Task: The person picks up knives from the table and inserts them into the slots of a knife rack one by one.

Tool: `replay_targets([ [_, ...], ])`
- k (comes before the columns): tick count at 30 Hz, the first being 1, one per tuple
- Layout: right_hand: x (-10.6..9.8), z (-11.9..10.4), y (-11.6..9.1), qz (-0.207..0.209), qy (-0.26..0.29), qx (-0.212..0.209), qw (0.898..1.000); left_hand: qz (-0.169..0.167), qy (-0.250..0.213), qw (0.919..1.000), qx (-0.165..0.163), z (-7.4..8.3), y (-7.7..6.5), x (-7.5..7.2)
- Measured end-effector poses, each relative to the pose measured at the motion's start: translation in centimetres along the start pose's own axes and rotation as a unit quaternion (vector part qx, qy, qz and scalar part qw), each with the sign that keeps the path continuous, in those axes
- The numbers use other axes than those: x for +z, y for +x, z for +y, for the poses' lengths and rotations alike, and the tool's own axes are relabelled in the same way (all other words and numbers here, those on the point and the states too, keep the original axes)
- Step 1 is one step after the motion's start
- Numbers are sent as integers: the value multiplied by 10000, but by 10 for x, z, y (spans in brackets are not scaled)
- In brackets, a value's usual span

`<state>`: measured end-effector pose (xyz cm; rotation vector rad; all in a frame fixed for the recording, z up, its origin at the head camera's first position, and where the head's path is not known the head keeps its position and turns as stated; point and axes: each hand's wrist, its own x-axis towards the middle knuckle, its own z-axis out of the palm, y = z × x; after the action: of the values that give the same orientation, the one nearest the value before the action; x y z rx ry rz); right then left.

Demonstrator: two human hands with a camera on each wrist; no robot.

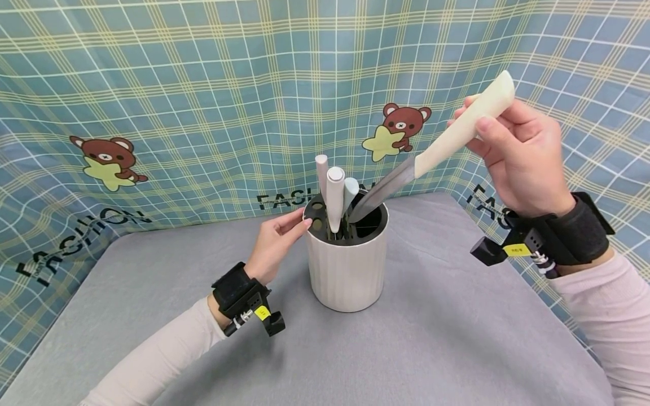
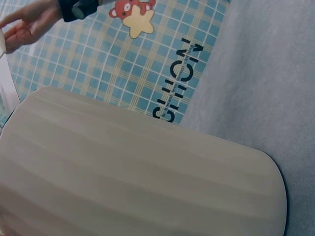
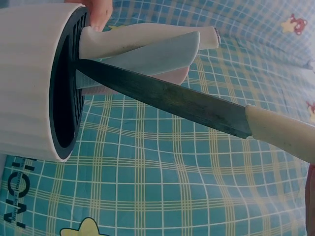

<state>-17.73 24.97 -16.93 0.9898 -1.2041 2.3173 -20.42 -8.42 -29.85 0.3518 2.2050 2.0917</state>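
Note:
My right hand (image 1: 528, 146) grips a kitchen knife by its cream handle (image 1: 464, 129), thumb on the near side. The knife's dark blade (image 3: 167, 96) slants down to the left, its tip at the slotted top of a knife holder (image 1: 347, 276). This holder is a white ribbed cylinder standing upright with a black top. My left hand (image 1: 279, 239) holds the holder's left rim with thumb and fingers. Out of the slots stick a white handle (image 1: 335, 192), a pale blue handle (image 1: 350, 192) and a pink handle (image 1: 322, 172). Their blades are hidden inside.
A grey cloth (image 1: 213, 349) covers the table. Behind it and to the sides hangs a blue-and-yellow plaid curtain (image 1: 228, 113) printed with bears and lettering. Round holes (image 1: 317, 214) mark the left part of the holder's top, and a wider dark opening (image 1: 373, 223) its right.

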Motion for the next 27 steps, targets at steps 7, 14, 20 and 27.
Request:
replay_targets([
  [7,7,0,0,-151,-370,18,9992,-21,-11,10000,-14,1,0,0],
  [14,20,0,2,-298,-829,-12,9961,-17,-43,10000,-27,1,0,0],
  [20,28,8,4,-444,-1232,-142,9913,27,-10,10000,-28,0,1,0],
  [27,33,17,3,-480,-1863,-60,9813,23,-9,10000,-38,0,0,-1],
])
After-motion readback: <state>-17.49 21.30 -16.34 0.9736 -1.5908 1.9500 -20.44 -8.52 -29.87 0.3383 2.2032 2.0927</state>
